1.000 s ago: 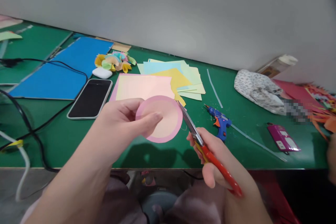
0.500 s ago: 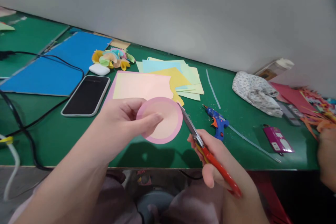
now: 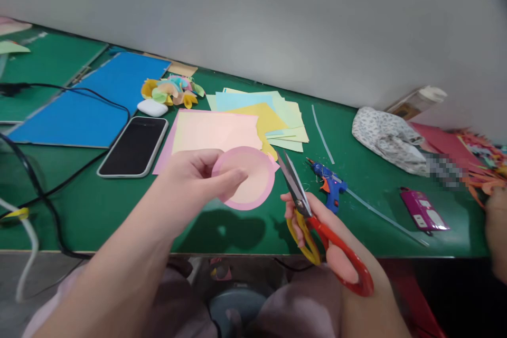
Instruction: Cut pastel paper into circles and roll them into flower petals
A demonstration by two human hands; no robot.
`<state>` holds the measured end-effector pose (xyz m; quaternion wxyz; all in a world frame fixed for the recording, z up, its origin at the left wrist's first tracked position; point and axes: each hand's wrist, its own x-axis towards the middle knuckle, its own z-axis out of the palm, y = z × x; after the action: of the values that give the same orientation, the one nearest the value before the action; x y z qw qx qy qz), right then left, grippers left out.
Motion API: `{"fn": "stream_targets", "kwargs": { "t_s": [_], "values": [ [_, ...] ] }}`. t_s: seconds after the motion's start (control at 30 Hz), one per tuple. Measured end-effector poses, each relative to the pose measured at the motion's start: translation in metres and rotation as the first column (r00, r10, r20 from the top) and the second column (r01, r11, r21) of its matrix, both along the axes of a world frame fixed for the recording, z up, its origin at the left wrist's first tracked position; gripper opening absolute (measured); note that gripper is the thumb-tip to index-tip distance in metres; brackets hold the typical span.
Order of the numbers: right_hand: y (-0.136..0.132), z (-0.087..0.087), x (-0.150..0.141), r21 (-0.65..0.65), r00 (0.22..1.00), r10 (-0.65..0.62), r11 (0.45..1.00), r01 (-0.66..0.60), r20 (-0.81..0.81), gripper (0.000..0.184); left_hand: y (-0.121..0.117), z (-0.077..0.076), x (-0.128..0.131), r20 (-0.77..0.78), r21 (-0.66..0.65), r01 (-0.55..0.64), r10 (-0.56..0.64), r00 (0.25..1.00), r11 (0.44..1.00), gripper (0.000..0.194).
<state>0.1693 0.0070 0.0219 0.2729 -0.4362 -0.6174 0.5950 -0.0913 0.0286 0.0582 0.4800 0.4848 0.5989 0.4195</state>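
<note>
My left hand [image 3: 194, 177] pinches a round paper disc [image 3: 249, 182], peach in the middle with a pink rim, and holds it above the green table [image 3: 91, 206]. My right hand [image 3: 336, 243] grips scissors [image 3: 317, 222] with red and yellow handles. Their blades stand spread apart, just right of the disc's edge and not touching it.
A stack of pastel paper sheets [image 3: 237, 121] lies behind the disc. A phone [image 3: 134, 145], white earbud case [image 3: 151, 108], paper flowers [image 3: 172, 91], blue board [image 3: 91, 100] and black cables [image 3: 47, 190] are left. A blue glue gun [image 3: 330, 187], patterned cloth [image 3: 388, 137] and another person's hand [image 3: 497, 232] are right.
The scissor blades have spread apart and drawn slightly right of the disc. The disc and my left hand have hardly moved.
</note>
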Motion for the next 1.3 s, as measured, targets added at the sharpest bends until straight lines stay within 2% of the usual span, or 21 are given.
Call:
{"fn": "stream_targets", "kwargs": {
  "t_s": [0.07, 0.1, 0.2, 0.3, 0.4, 0.47, 0.67, 0.83, 0.97, 1.13, 1.3],
  "values": [
    [0.001, 0.002, -0.006, -0.113, 0.979, -0.056, 0.993, 0.034, -0.197, 0.096, 0.004, -0.005, 0.001, 0.04, -0.016, 0.015, -0.014, 0.999, 1.0, 0.021],
    [0.001, 0.003, -0.009, -0.107, 0.961, -0.085, 0.993, 0.059, -0.264, 0.088, 0.006, -0.008, 0.003, 0.063, -0.026, 0.033, -0.031, 0.998, 0.999, 0.021],
    [0.003, 0.004, -0.018, 0.023, 0.943, -0.176, 0.982, 0.19, -0.281, 0.049, 0.013, -0.022, 0.012, 0.14, -0.066, 0.124, -0.114, 0.984, 0.99, 0.024],
    [0.01, 0.001, -0.024, 0.08, 0.928, -0.287, 0.946, 0.313, -0.239, 0.033, 0.017, -0.035, 0.023, 0.134, -0.096, 0.19, -0.177, 0.975, 0.977, 0.026],
    [0.016, -0.002, -0.028, 0.154, 0.913, -0.379, 0.903, 0.4, -0.149, 0.034, 0.016, -0.043, 0.032, 0.128, -0.117, 0.239, -0.224, 0.966, 0.964, 0.026],
    [0.019, -0.004, -0.031, 0.215, 0.916, -0.392, 0.89, 0.402, -0.088, 0.038, 0.014, -0.045, 0.035, 0.129, -0.126, 0.274, -0.258, 0.957, 0.953, 0.026],
    [0.02, -0.007, -0.036, 0.258, 0.942, -0.333, 0.907, 0.333, -0.045, 0.05, 0.012, -0.046, 0.041, 0.134, -0.126, 0.361, -0.345, 0.929, 0.924, 0.024],
    [0.02, -0.008, -0.04, 0.244, 0.947, -0.318, 0.916, 0.319, -0.046, 0.052, 0.012, -0.044, 0.045, 0.116, -0.105, 0.269, -0.257, 0.96, 0.957, 0.025],
    [0.021, -0.009, -0.046, 0.217, 0.91, -0.399, 0.883, 0.415, -0.117, 0.05, 0.012, -0.045, 0.048, 0.163, -0.067, 0.175, -0.162, 0.973, 0.982, 0.026],
    [0.024, -0.013, -0.046, 0.195, 0.856, -0.494, 0.834, 0.516, -0.151, 0.049, 0.011, -0.049, 0.05, 0.269, -0.076, 0.166, -0.14, 0.953, 0.983, 0.038],
    [0.025, -0.015, -0.046, 0.218, 0.862, -0.481, 0.835, 0.505, -0.158, 0.048, 0.011, -0.053, 0.052, 0.284, -0.096, 0.149, -0.117, 0.952, 0.984, 0.03]
  ]
}}
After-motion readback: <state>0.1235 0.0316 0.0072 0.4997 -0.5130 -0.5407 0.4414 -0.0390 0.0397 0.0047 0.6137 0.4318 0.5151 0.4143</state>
